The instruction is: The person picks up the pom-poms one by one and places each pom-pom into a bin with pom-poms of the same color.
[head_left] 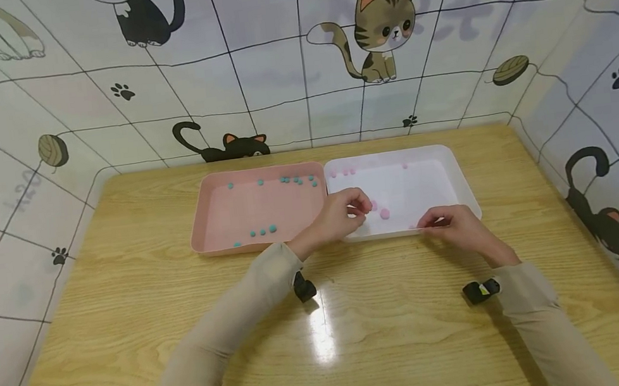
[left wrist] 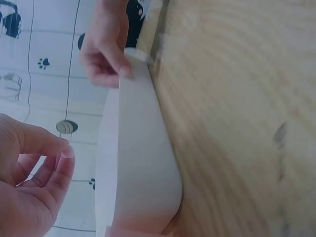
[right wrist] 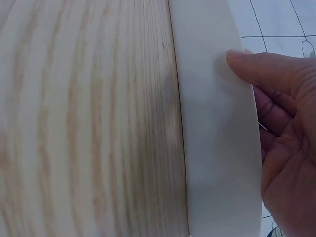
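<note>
A white tray (head_left: 428, 179) lies beside a pink tray (head_left: 215, 216), and their side walls meet. My left hand (head_left: 340, 213) hovers over the left part of the white tray. Thumb and fingertips come together in the left wrist view, pinching what looks like a small pink ball (left wrist: 68, 151), pale and hard to make out. With my right hand (head_left: 457, 227) I grip the white tray's near wall, thumb (right wrist: 247, 66) outside and fingers inside. Close to the left fingertips, a larger pink ball (head_left: 384, 214) sits in the white tray.
Several teal balls (head_left: 273, 228) are scattered in the pink tray, mostly along its far wall. A few pink balls (head_left: 346, 172) lie by the white tray's far wall. Both trays stand on a wooden table (head_left: 361, 340), with a cat-patterned backdrop (head_left: 274, 82) behind.
</note>
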Demonstrator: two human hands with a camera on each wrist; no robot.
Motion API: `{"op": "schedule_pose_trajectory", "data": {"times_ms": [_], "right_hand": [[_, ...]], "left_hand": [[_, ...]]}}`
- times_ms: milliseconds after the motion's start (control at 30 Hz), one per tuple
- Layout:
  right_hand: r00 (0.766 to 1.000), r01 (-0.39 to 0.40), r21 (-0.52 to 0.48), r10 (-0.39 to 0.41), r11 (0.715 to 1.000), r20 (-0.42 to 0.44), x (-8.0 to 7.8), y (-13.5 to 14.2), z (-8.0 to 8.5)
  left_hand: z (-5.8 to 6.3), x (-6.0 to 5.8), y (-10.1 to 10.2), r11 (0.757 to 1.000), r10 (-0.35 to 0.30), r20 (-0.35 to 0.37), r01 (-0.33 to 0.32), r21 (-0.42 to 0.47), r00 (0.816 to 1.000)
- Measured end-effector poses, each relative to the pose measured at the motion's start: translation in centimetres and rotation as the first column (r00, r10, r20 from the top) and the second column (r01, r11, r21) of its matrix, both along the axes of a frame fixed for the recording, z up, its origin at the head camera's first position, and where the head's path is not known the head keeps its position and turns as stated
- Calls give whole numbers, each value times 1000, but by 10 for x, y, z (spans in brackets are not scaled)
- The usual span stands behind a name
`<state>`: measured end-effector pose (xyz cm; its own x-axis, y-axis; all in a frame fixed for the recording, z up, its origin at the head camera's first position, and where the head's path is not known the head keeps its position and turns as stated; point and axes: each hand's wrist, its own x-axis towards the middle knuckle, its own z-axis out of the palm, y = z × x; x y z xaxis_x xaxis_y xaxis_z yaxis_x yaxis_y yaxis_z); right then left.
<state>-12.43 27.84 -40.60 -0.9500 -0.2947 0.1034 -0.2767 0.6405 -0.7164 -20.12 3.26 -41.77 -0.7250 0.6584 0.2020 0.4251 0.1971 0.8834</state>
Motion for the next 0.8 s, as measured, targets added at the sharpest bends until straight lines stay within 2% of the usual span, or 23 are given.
{"op": "schedule_pose_trajectory", "data": {"times_ms": [100, 333, 367, 467, 600, 700, 800], "right_hand": [[1000, -5, -6, 5, 1000, -6, -3, 2, -5], [1000, 9, 5, -9, 1000, -6, -14, 19, -39], [1000, 9, 5, -9, 1000, -6, -15, 19, -41], [1000, -3, -3, 3, 1000, -14, -11, 12, -26], [999, -13, 13, 13, 1000, -30, -9, 9, -19], [999, -11, 17, 12, 1000, -30, -15, 17, -34], [1000, -12, 4, 13, 1000, -19, -18, 21, -40]], "left_hand": [[2, -10, 4, 999, 34, 1, -34, -9, 999], [2, -27, 11, 996, 80, -20, -81, -30, 997], [2, -29, 11, 996, 86, -18, -87, -31, 996], [2, -29, 11, 994, 99, -12, -100, -45, 995], [1, -30, 10, 990, 110, 2, -110, -83, 994], [-1, -30, 8, 987, 128, 31, -125, -100, 991], [0, -28, 3, 984, 161, 73, -154, -88, 984]]}}
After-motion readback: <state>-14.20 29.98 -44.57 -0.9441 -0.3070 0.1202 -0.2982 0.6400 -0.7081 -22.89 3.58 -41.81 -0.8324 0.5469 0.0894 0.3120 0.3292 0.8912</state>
